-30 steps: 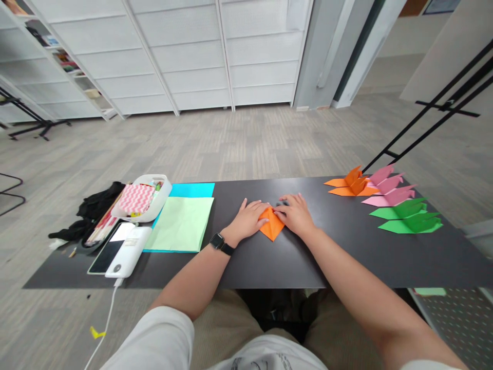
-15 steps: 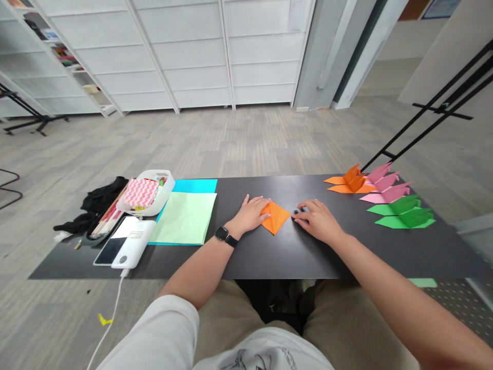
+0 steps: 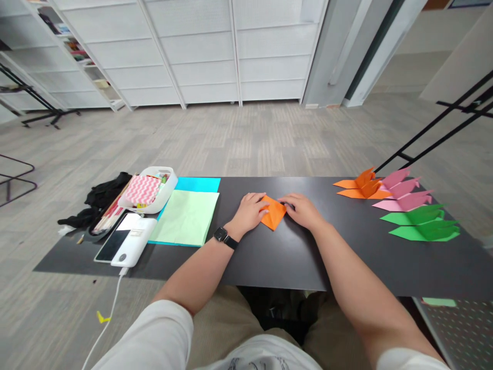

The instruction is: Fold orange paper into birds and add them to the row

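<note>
Orange diamond-shaped paper (image 3: 274, 216), seemingly part-folded, lies on the dark surface (image 3: 277, 262) — left hand (image 3: 250, 209) over its left side, right hand (image 3: 303, 209) at its right corner, grips unclear; green paper birds (image 3: 423, 229) look finished.

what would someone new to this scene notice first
Probably the bright orange folded paper in the middle of the dark table, with the left hand on its left side and the right hand at its right corner. Next, the folded paper birds in orange, pink and green, grouped toward the table's right end. On the left, the pale green paper lies over bright blue paper.
</note>
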The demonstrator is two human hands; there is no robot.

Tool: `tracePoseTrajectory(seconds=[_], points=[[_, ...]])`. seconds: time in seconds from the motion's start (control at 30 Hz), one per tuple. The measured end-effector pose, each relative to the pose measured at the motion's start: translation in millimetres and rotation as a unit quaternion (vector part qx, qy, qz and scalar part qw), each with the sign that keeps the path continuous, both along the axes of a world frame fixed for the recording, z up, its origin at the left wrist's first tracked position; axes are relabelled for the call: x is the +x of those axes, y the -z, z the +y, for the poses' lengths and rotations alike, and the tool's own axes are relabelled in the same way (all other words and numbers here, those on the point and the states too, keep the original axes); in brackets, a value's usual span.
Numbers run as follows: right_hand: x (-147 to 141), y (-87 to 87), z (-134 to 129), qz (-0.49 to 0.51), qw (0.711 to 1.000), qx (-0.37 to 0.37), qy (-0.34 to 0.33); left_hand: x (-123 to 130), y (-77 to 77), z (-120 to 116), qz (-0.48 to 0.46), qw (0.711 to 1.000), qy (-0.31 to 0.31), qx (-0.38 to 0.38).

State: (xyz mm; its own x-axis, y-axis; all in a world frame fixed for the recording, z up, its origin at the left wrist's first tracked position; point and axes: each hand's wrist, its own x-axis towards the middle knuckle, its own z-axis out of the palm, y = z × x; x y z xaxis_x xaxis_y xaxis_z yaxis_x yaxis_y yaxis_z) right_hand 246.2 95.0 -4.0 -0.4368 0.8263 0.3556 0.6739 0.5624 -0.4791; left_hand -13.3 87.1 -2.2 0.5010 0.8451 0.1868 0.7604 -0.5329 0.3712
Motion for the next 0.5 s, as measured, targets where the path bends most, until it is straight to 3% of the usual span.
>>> tracePoseTrajectory(seconds=[0.17, 0.5], points=[[16, 10.3, -4, 0.006, 0.999, -0.001, -0.033, 1, -0.9, 0, 0.007, 0.999, -0.041, 0.009], [6, 11.6, 3, 0.058, 0.998, -0.03, -0.011, 2, 0.6, -1, -0.008, 1.0, -0.021, -0.007]])
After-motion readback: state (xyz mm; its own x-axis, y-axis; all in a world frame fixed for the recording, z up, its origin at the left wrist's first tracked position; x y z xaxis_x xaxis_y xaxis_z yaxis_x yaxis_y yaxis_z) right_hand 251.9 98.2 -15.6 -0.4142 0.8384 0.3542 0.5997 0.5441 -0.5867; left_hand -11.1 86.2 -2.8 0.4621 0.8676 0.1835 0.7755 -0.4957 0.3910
